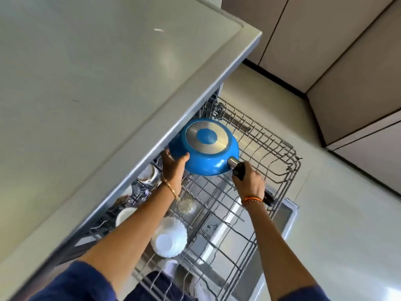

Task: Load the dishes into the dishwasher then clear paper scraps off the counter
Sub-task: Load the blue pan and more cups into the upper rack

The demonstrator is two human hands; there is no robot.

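Head view, looking down past the worktop [91,88] edge into a pulled-out dishwasher rack [256,170]. One blue pan [206,148], base upward, is held above the rack's rear left area, close under the worktop lip. The right hand [249,181] is clenched around the pan's black handle [238,170]; the left hand [173,161] cups the pan's rim from below, thumb curled over the outer wall.

Handling, by judgement: the pan is rigid metal, moderately heavy, with its weight well away from the handle, so a two-point hold at handle and opposite rim suits it. Its enamelled wall looks smooth and possibly slippery; a knock against the wire tines is unlikely to harm it.

Count of items visible in the rack: one white fluted bowl [170,237], one clear glass [186,205], one patterned cup [149,174], one further white dish [124,216]. One pale scrap [158,30] lies on the worktop.
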